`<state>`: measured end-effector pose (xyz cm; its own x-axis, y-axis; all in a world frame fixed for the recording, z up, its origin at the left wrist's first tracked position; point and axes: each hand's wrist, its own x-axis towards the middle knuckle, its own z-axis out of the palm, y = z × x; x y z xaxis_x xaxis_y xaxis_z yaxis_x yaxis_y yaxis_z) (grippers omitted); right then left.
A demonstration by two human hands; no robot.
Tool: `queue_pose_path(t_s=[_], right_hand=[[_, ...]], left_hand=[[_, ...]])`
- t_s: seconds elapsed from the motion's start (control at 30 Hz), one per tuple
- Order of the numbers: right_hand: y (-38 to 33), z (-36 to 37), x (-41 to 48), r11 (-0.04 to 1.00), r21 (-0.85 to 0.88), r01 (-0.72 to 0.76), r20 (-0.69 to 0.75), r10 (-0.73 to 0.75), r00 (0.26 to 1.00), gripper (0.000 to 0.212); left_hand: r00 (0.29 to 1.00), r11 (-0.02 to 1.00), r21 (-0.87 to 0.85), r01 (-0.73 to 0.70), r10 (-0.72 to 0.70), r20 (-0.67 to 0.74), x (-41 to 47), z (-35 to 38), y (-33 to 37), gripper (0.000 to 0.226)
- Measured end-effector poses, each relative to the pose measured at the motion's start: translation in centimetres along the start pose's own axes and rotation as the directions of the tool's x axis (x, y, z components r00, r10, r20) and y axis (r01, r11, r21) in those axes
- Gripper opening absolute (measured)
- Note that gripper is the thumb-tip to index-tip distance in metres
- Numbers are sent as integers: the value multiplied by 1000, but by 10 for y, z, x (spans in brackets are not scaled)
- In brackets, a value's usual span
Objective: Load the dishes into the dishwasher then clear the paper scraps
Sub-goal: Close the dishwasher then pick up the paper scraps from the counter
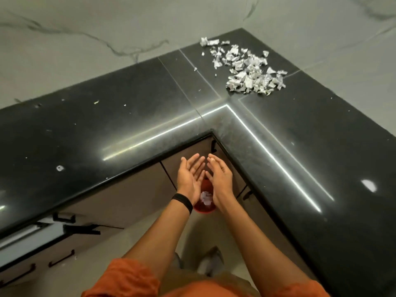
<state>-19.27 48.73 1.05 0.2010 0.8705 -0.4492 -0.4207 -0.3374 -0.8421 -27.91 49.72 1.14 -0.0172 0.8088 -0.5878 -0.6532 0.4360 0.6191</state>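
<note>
The left hand [190, 176] and right hand [219, 179] are both open and empty, palms facing each other, held close together above a red bin [204, 207] on the floor that has crumpled white paper in it. Well beyond them, a pile of paper scraps [248, 70] lies in the far corner of the black L-shaped bench [128, 116], with a few stray bits scattered across its left run.

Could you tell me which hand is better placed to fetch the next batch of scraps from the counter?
Probably the right hand: the scraps lie far right; both hands are open over the bin.
</note>
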Motion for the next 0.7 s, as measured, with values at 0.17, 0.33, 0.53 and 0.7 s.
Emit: queue_pose_path(t_s=[0.17, 0.33, 0.53, 0.7], right_hand=[[-19, 1, 7, 990, -37, 133, 35, -131, 991, 20], [-34, 4, 25, 970, -76, 231, 52, -227, 972, 19], [-55, 10, 76, 949, -137, 285, 0, -288, 958, 19], [-77, 26, 130, 928, -194, 318, -51, -333, 941, 18]], left_hand=[[996, 998, 42, -54, 51, 75, 4, 18, 17, 48], [993, 994, 85, -63, 54, 105, 24, 36, 31, 42], [986, 995, 95, -5, -11, 168, 81, 68, 50, 41], [973, 990, 126, 60, -86, 216, 136, 95, 76, 41]])
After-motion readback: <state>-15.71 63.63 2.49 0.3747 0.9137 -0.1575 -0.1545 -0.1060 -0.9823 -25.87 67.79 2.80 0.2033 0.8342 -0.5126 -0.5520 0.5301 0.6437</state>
